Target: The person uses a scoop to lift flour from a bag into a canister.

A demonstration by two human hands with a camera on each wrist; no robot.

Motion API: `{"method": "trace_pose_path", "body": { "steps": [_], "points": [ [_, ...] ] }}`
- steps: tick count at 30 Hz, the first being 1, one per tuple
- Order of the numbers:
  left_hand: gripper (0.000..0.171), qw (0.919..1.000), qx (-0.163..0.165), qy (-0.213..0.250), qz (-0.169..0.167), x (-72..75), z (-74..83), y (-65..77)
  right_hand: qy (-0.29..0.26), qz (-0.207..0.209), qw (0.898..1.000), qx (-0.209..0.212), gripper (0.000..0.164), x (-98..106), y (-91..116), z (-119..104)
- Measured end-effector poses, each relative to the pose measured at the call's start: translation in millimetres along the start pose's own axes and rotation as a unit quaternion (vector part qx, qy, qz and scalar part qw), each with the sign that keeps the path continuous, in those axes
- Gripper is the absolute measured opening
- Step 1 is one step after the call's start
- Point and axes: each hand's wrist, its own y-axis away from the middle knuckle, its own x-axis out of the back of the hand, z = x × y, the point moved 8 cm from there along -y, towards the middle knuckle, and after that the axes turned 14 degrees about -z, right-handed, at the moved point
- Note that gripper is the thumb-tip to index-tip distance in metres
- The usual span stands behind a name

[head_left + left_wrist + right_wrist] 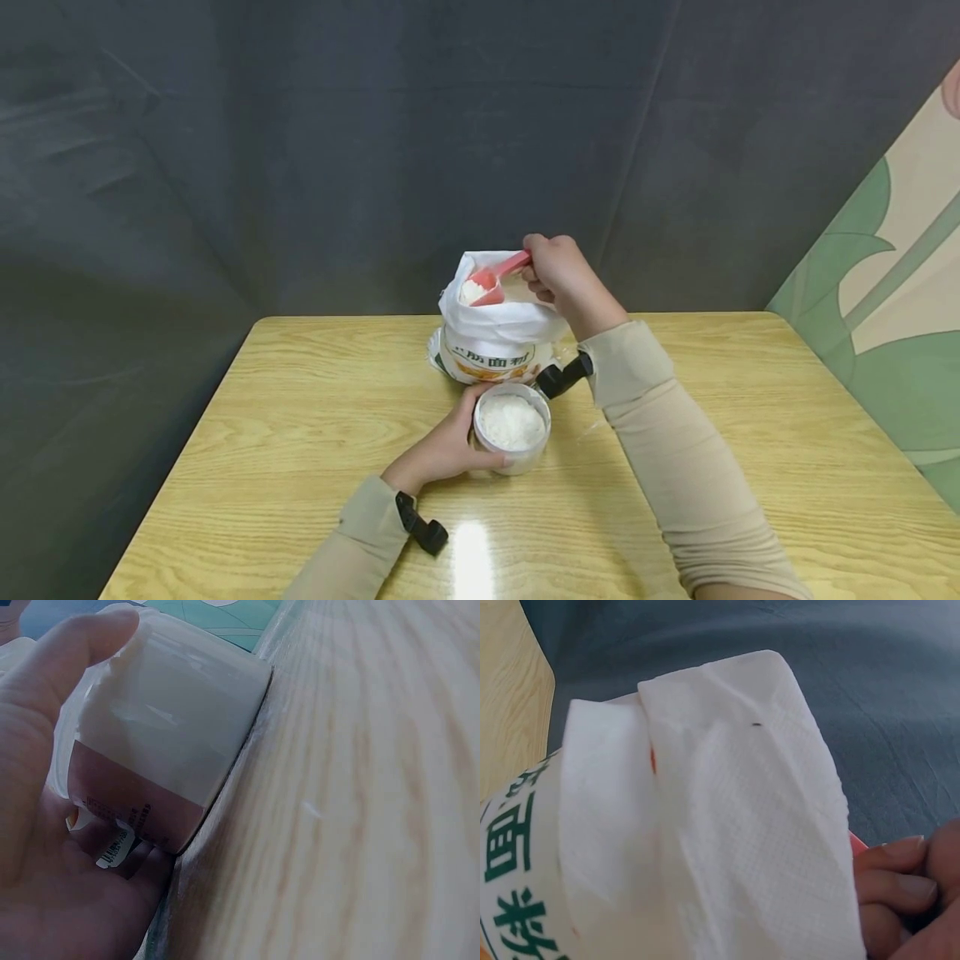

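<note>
My right hand (pixel 558 271) pinches the handle of a red measuring scoop (pixel 491 287) that carries white powder, over the mouth of a white flour bag (pixel 502 325). The bag stands upright with its rim folded outward. In the right wrist view the folded rim (pixel 742 810) hides most of the scoop, and the right fingers (pixel 892 892) curl beside it. My left hand (pixel 453 446) wraps round a clear round tub (pixel 517 457) of white powder, just in front of the bag. Seen from the left wrist, the tub (pixel 165 712) rests on the table, a reddish label on its side.
The wooden table (pixel 322 417) runs up to a dark cloth backdrop (pixel 390 150). A wall panel with painted green leaves (pixel 900 392) stands at the right. Each wrist wears a black camera mount, and the right one (pixel 562 377) hangs close to the bag and tub.
</note>
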Motion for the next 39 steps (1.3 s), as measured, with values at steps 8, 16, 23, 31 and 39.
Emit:
{"method": "trace_pose_path", "body": {
  "steps": [8,16,23,31,39],
  "points": [
    [0.102,1.0,0.0,0.005,0.002,0.4,0.5,-1.1,-0.023,0.0,1.0,-0.003,0.037,4,1,0],
    [0.102,1.0,-0.005,-0.002,0.0,-2.4,0.4,-2.2,-0.046,-0.002,0.999,0.003,0.038,12,3,6],
    [0.102,0.9999,-0.011,-0.004,-0.001,-3.4,-0.1,-5.3,-0.077,-0.002,0.997,0.016,0.041,18,5,8],
    [0.103,0.9999,-0.004,0.011,-0.002,-6.1,-5.5,-4.7,-0.109,0.008,0.994,0.028,0.04,23,9,10],
    [0.103,1.0,-0.007,0.0,-0.001,-4.0,-2.7,-4.2,-0.134,0.015,0.989,0.057,0.039,31,14,4]
  ]
}}
